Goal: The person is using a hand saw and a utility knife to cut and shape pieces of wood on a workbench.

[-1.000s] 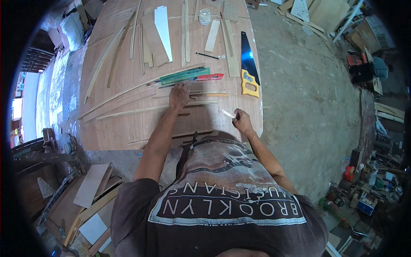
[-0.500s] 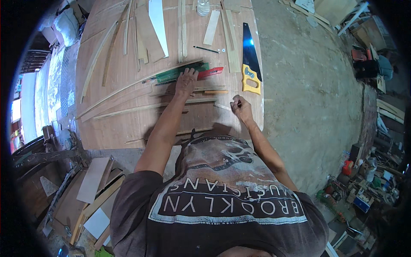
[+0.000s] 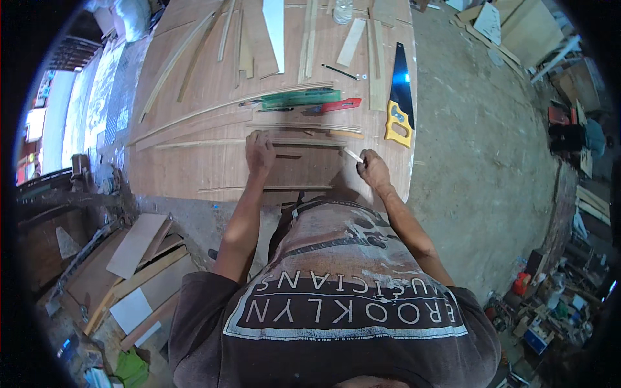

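Note:
My left hand (image 3: 260, 153) is closed with its fingertips over a long thin wooden strip (image 3: 304, 141) that lies across the wooden tabletop (image 3: 200, 171). To its right, my right hand (image 3: 373, 169) is closed, pinching the near end of a short pale strip (image 3: 352, 154) close to the long strip's right end. Beyond my left hand lie a translucent green flat piece (image 3: 301, 98) and a red-handled cutter (image 3: 341, 105). More thin strips (image 3: 317, 127) rest between these and my hands, one edged by a small orange-toned piece (image 3: 346, 134).
A handsaw (image 3: 400, 97) with a yellow handle lies along the table's right edge. Farther back are a pencil (image 3: 339, 71), a clear bottle (image 3: 343, 11), a white pointed board (image 3: 274, 35) and several wooden strips. Offcut boards (image 3: 136, 246) lean below left.
My left hand has left the green piece and come back toward me, onto the wooden strip. My right hand now shows the pale strip at its fingertips. The whole view has shifted somewhat.

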A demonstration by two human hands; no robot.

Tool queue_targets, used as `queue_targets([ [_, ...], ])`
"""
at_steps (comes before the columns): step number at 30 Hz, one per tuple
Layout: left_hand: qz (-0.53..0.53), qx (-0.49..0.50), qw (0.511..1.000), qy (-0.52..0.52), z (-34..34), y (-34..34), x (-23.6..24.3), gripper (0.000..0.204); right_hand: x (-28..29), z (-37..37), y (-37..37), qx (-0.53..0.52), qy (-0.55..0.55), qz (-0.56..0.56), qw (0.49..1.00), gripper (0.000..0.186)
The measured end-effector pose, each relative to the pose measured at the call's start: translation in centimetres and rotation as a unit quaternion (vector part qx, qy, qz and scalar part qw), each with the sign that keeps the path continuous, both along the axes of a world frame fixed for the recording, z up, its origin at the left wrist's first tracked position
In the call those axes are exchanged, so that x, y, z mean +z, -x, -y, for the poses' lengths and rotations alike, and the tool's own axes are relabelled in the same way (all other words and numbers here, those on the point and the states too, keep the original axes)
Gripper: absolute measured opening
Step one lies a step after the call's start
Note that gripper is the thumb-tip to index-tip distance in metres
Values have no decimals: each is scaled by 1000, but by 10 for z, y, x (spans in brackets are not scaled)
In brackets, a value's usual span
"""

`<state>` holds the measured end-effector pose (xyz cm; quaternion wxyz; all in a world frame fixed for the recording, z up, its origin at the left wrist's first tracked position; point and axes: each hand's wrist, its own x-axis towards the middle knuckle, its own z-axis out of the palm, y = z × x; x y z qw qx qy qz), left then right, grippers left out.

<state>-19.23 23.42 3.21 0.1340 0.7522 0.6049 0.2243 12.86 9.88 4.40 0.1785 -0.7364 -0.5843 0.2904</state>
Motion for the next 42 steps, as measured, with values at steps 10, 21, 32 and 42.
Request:
queue_targets([
  [10, -22, -86, 996, -24, 44, 24, -7, 26, 13, -19, -6, -12, -67, -16, 998, 14],
  [21, 146, -143, 978, 37, 34, 22, -51, 23, -1, -4, 59, -167, -79, -217, 958, 8],
  [32, 475, -76, 761, 435, 25, 10, -2, 31, 23, -23, 101, -279, -95, -432, 853, 20],
  [42, 367, -155, 780, 483, 64, -15, 29, 30, 38, -20, 137, -134, -36, -454, 880, 9],
])
